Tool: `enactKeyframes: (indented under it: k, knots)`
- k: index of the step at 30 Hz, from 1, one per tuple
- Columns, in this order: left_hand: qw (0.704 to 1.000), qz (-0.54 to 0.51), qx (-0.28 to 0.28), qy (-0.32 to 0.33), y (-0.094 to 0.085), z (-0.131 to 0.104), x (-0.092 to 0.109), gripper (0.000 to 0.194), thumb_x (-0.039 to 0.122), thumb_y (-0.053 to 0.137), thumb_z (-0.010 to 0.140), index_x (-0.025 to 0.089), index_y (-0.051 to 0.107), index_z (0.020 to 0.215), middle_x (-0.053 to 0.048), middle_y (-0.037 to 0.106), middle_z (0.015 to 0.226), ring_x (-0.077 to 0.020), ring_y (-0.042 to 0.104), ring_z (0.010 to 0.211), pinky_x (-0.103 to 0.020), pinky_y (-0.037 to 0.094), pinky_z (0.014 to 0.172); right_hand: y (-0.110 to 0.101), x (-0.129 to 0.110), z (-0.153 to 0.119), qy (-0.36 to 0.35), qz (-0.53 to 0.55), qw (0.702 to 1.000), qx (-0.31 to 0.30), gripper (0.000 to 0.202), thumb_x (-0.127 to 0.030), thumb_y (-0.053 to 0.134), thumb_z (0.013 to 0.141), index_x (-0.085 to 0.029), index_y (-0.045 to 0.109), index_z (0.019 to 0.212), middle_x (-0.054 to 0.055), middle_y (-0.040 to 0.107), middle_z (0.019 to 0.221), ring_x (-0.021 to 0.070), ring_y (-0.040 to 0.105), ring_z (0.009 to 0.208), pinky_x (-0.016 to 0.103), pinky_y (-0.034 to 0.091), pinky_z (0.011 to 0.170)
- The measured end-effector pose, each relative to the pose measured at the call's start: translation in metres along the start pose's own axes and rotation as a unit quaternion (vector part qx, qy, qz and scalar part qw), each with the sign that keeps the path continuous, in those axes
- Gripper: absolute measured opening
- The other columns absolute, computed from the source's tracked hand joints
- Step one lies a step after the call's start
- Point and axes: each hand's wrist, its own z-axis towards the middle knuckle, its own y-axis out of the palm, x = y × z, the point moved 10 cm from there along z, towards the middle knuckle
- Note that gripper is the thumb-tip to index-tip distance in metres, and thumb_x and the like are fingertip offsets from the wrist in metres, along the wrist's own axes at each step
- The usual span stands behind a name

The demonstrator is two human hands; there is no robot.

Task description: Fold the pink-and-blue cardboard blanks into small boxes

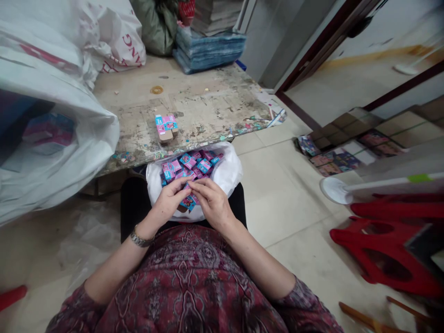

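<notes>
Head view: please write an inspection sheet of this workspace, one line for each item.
Surface: table, worn and stained.
Things: small boxes heaped in lap bag; table box near the edge.
Clutter: yellow ring and blue stack on the table; small scraps along its edge.
Hands: left hand and right hand meet over the bag, fingers on one held box, partly hidden.
Cables: nothing certain; dark strand at upper right, too blurred.
Surroundings: big sack at left; cartons and red stools at right.
</notes>
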Motion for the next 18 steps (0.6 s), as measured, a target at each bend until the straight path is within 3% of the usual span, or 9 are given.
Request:
enactKeyframes:
  k: [3, 8, 10, 18]
  knots:
    - [1.000, 0.000, 0.004, 0.012, -0.0011, 0.0019, 0.0008, 0.051, 0.037, 0.072, 0.081, 0.019, 0.066, 0.128, -0.006, 0.073, 0.097, -0.0226, 0.069, 0.091, -0.027, 0.059, 0.064, 0.0011, 0.0010, 0.0007, 0.009, 0.006, 1.000, -0.001, 0.035, -0.020, 0.050, 0.101, -0.031, 0.066, 0.132, 0.008, 0.067, 0.109, 0.0196, 0.066, 0.102, 0.038, 0.059, 0.087]
    - [0.999, -0.026, -0.028, 0.007, 0.0041, 0.0038, -0.0006, 0.055, 0.035, 0.071, 0.082, 0.024, 0.061, 0.135, -0.008, 0.070, 0.123, -0.0198, 0.069, 0.090, -0.021, 0.056, 0.056, -0.0015, 0.0067, -0.0031, 0.028, 0.023, 0.999, 0.031, 0.045, -0.022, 0.053, 0.101, -0.032, 0.054, 0.144, 0.010, 0.067, 0.121, 0.0209, 0.066, 0.112, 0.041, 0.056, 0.097]
    - [0.999, -0.028, -0.037, 0.004, 0.0051, 0.0039, -0.0024, 0.057, 0.035, 0.071, 0.082, 0.024, 0.059, 0.136, -0.009, 0.069, 0.127, -0.0192, 0.069, 0.089, -0.022, 0.057, 0.057, -0.0005, 0.0082, -0.0044, 0.030, 0.029, 0.999, 0.026, 0.042, -0.022, 0.053, 0.101, -0.032, 0.056, 0.142, 0.009, 0.068, 0.121, 0.0211, 0.066, 0.112, 0.041, 0.056, 0.098]
    - [0.999, 0.007, -0.022, 0.032, 0.0016, 0.0042, -0.0017, 0.047, 0.029, 0.071, 0.079, 0.020, 0.067, 0.125, -0.007, 0.073, 0.113, -0.0250, 0.067, 0.109, -0.036, 0.058, 0.088, -0.0005, 0.0020, -0.0007, -0.003, -0.018, 1.000, -0.011, 0.030, -0.022, 0.053, 0.100, -0.029, 0.070, 0.125, 0.009, 0.072, 0.111, 0.0221, 0.068, 0.103, 0.043, 0.058, 0.089]
